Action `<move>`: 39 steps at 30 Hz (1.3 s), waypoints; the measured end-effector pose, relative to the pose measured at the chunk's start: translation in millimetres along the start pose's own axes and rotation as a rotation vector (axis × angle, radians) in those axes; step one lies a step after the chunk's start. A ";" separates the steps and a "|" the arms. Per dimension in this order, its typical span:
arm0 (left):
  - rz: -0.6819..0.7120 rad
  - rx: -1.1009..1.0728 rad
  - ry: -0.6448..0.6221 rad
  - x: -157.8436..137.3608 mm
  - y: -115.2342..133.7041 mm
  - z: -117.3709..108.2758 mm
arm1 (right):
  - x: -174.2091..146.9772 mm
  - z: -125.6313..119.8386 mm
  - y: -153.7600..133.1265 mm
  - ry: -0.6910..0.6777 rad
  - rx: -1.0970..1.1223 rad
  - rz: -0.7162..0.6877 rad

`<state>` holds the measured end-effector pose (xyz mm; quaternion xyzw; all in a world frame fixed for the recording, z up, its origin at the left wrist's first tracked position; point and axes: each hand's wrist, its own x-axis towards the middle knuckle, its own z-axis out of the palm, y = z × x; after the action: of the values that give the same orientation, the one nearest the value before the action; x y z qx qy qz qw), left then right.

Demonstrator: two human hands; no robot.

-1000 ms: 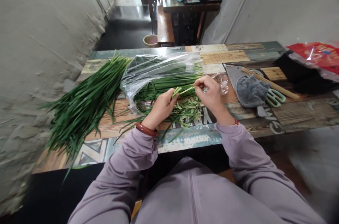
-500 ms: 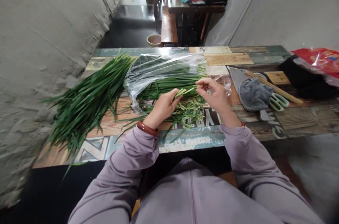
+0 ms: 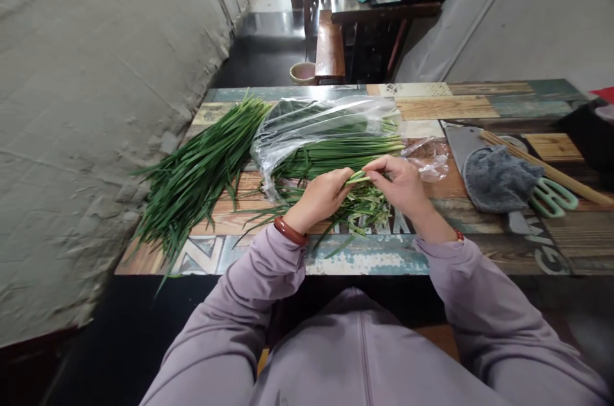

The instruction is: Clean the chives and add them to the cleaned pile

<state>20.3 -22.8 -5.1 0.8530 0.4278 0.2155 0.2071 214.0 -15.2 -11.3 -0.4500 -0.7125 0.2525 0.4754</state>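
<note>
My left hand (image 3: 326, 196) is closed round a few garlic chives (image 3: 357, 178), whose pale stem ends point right. The thumb and fingertips of my right hand (image 3: 397, 181) pinch those ends. Just behind, more garlic chives (image 3: 336, 156) lie in and beside an open clear plastic bag (image 3: 283, 166). Under and in front of my hands is a loose heap of chive trimmings (image 3: 359, 211). To the left, a large pile of long green chives (image 3: 206, 169) spreads across the table, its leaf tips hanging over the front edge.
On the right of the patterned table (image 3: 384, 260) lie a grey cloth (image 3: 501, 177), green-handled scissors (image 3: 554, 197), a cleaver-like blade (image 3: 455, 140) and chopsticks (image 3: 570, 182). Crumpled plastic (image 3: 429, 158) is near my right hand. A rough wall (image 3: 96, 105) borders the left side.
The whole view has shifted, so the table appears farther right. My right fingertips have closed in on the chive ends, and the hands are nearer each other.
</note>
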 end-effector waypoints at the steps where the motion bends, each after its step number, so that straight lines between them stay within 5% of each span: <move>1: 0.014 0.009 -0.014 -0.2 0.8 0.6 | 0.4 0.6 -0.1 -0.012 0.003 0.003; 7: -0.044 -0.005 0.101 2.3 -1.4 -4.6 | 6.1 -5.2 -0.1 0.000 0.056 0.091; 14: -0.133 0.134 0.478 0.0 -9.3 -28.5 | 18.6 -28.4 27.5 0.357 0.209 0.228; 17: -0.114 0.277 0.560 -6.7 -5.2 -36.4 | 21.3 -33.6 34.8 0.397 0.195 0.224; 21: -0.111 0.416 0.462 -10.0 -0.3 -35.3 | 19.2 -34.3 34.2 0.285 0.013 0.164; 26: -0.075 0.402 0.170 -3.1 -4.1 -14.9 | 13.1 -34.4 26.4 -0.063 -0.345 -0.079; 30: -0.122 0.283 0.126 0.2 -7.1 -5.7 | 9.0 -30.7 19.1 -0.262 -0.583 -0.191; 34: -0.158 0.166 0.120 2.5 -7.2 -6.8 | 6.0 -26.3 13.4 -0.322 -0.715 -0.200; 39: -0.159 0.110 0.129 4.5 -9.5 -6.8 | 5.0 -31.8 13.4 -0.463 -0.555 -0.242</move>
<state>12.9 -12.8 -3.8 0.8107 0.5179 0.2292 0.1483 247.5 -6.7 -6.3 -0.4053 -0.8903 0.0871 0.1885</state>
